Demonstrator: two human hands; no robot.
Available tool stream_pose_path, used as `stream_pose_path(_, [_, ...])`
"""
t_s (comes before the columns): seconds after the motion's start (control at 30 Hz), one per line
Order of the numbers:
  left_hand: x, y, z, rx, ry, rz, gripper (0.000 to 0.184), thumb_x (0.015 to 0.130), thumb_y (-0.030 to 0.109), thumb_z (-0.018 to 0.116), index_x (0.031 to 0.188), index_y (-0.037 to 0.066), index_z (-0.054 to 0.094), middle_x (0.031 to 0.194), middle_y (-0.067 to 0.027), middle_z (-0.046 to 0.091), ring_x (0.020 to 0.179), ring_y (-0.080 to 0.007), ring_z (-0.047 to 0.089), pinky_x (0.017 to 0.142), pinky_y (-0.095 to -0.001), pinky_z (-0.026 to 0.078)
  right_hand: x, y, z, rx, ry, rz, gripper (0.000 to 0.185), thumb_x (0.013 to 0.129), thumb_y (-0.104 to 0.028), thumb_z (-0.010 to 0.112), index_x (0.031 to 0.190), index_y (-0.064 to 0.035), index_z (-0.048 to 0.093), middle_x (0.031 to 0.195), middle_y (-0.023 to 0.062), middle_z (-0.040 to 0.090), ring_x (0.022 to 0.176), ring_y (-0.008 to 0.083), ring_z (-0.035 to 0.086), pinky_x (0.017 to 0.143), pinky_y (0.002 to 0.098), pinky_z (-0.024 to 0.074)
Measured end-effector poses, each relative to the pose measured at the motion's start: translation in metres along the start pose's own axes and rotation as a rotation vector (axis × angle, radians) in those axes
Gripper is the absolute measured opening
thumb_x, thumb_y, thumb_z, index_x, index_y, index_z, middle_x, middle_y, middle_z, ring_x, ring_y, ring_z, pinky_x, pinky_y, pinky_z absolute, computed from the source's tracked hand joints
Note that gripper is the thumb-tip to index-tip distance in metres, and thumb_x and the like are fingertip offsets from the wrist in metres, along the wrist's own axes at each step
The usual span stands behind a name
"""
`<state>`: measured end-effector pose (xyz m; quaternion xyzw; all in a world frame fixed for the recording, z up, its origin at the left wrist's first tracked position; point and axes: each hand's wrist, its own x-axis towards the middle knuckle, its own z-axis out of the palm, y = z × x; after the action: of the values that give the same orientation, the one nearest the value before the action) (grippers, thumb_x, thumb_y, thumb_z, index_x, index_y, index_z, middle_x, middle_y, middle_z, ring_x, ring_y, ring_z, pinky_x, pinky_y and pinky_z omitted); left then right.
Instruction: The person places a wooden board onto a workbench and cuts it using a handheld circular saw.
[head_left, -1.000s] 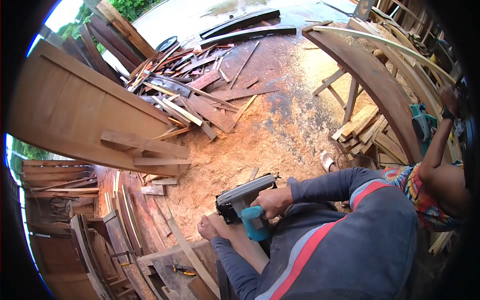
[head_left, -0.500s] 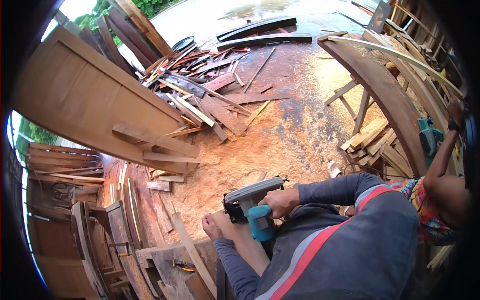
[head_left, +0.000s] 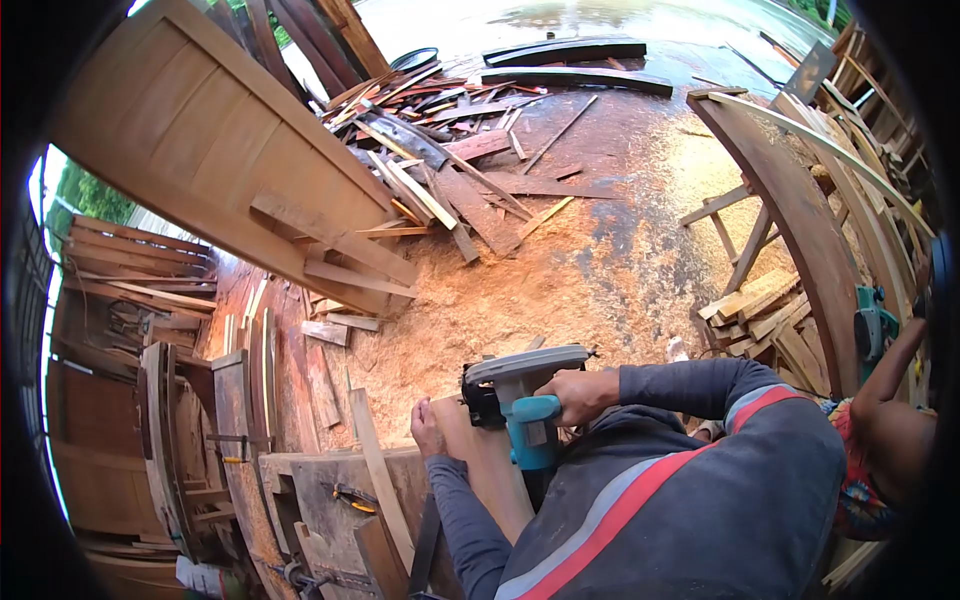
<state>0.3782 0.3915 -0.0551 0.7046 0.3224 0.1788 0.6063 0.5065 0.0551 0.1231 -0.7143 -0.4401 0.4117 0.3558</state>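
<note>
My right hand [head_left: 582, 396] is wrapped round the handle of a teal and grey circular saw [head_left: 528, 408]. The saw sits over the upper right part of a light brown wooden board [head_left: 482, 462], its blade hidden from view. On the board's left edge, near its far end, lies my left hand [head_left: 428, 430], fingers closed against the wood. A worn wooden bench [head_left: 320, 480] stands to the left of that arm, with orange-handled pliers [head_left: 352, 498] on it.
A co-worker's arm [head_left: 895, 365] is at the right, near another teal power tool [head_left: 874, 325] and a curved beam [head_left: 790, 210]. A large panel [head_left: 210, 130] leans at upper left. Scrap wood [head_left: 480, 145] and sawdust [head_left: 480, 290] cover the floor beyond.
The view has turned left, so the surroundings sit further right and lower. My right hand still holds the saw, and my left hand remains at the board's edge.
</note>
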Motion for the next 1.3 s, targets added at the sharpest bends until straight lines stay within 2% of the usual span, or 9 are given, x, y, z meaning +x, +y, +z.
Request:
stream_pose_path(0.27, [0.041,0.014,-0.011,-0.173,0.120,-0.528,0.018,0.085,0.020,0.069,0.084,0.002,0.067,0.078,-0.0035,0.064,0.069,-0.0154,0.062,0.067,-0.0293,0.053,-0.001,-0.010,-0.005,0.002,-0.032,0.020,0.027,0.081,-0.018,0.066,0.103,-0.0019,0.068,0.094,0.0233,0.070,0.091,0.0405,0.067,0.080,0.0464,0.0530])
stream_pose_path(0.5, [0.099,0.028,-0.024,0.152,-0.298,-0.853,0.010,0.076,0.012,0.067,0.072,0.003,0.066,0.067,-0.0107,0.065,0.054,-0.0203,0.064,0.048,-0.0352,0.053,-0.001,-0.010,-0.004,-0.027,0.001,-0.036,0.027,0.082,-0.019,0.066,0.104,-0.0036,0.067,0.095,0.0241,0.070,0.089,0.0426,0.066,0.079,0.0475,0.0533])
stream_pose_path(0.57, [0.123,0.010,-0.017,0.680,-0.493,-0.652,0.012,0.077,0.015,0.068,0.071,0.005,0.071,0.070,-0.0149,0.070,0.067,-0.0256,0.069,0.054,-0.0353,0.054,-0.001,-0.010,-0.003,-0.004,0.047,-0.110,0.022,0.080,-0.019,0.068,0.094,-0.0033,0.063,0.084,0.0237,0.068,0.080,0.0439,0.065,0.071,0.0482,0.0526])
stream_pose_path(0.63, [0.120,0.030,-0.012,1.620,-1.019,0.449,0.029,0.077,0.020,0.063,0.089,-0.004,0.074,0.096,-0.0264,0.071,0.085,-0.0333,0.073,0.068,-0.0406,0.058,0.004,0.003,0.003,-0.061,0.053,-0.129,0.028,0.077,-0.017,0.068,0.101,-0.0038,0.065,0.088,0.0216,0.069,0.082,0.0423,0.066,0.074,0.0459,0.0531])
stream_pose_path(0.77, [0.109,0.033,0.005,1.114,-0.377,-0.367,0.039,0.078,0.027,0.059,0.105,0.002,0.074,0.115,-0.0245,0.068,0.111,-0.0388,0.065,0.092,-0.0426,0.053,0.009,-0.004,0.000,-0.009,-0.001,-0.147,0.035,0.073,-0.012,0.068,0.107,-0.0031,0.065,0.089,0.0196,0.070,0.084,0.0358,0.068,0.077,0.0417,0.0542])
stream_pose_path(0.93, [0.083,0.079,0.010,1.168,-0.381,-0.221,0.043,0.081,0.029,0.060,0.115,0.005,0.071,0.122,-0.0234,0.065,0.115,-0.0372,0.063,0.097,-0.0444,0.050,0.004,-0.017,-0.001,-0.076,0.073,-0.075,0.035,0.069,-0.008,0.070,0.103,-0.0075,0.068,0.089,0.0171,0.071,0.084,0.0354,0.069,0.078,0.0389,0.0557])
stream_pose_path(1.03, [0.092,0.020,-0.005,0.887,-0.156,-0.376,0.029,0.080,0.022,0.064,0.087,-0.005,0.072,0.093,-0.0285,0.071,0.088,-0.0386,0.072,0.073,-0.0431,0.058,0.010,-0.006,0.003,-0.018,0.033,-0.078,0.037,0.068,-0.011,0.074,0.104,-0.0030,0.067,0.089,0.0192,0.071,0.081,0.0390,0.069,0.074,0.0410,0.0567])
stream_pose_path(1.13, [0.033,0.041,-0.019,0.076,0.069,-0.425,0.024,0.086,0.013,0.056,0.083,-0.007,0.067,0.070,-0.0129,0.068,0.058,-0.0171,0.067,0.048,-0.0299,0.053,0.008,-0.012,-0.001,-0.022,0.052,-0.018,0.038,0.069,-0.012,0.075,0.105,-0.0014,0.066,0.088,0.0210,0.070,0.082,0.0390,0.069,0.074,0.0413,0.0566])
stream_pose_path(1.3, [-0.073,0.046,0.004,0.352,0.527,0.032,0.028,0.094,0.014,0.054,0.112,-0.005,0.064,0.104,-0.0214,0.067,0.098,-0.0344,0.067,0.084,-0.0438,0.052,0.009,-0.008,-0.002,-0.006,-0.016,0.014,0.030,0.076,-0.011,0.070,0.104,-0.0012,0.065,0.083,0.0216,0.069,0.077,0.0394,0.068,0.070,0.0428,0.0548])
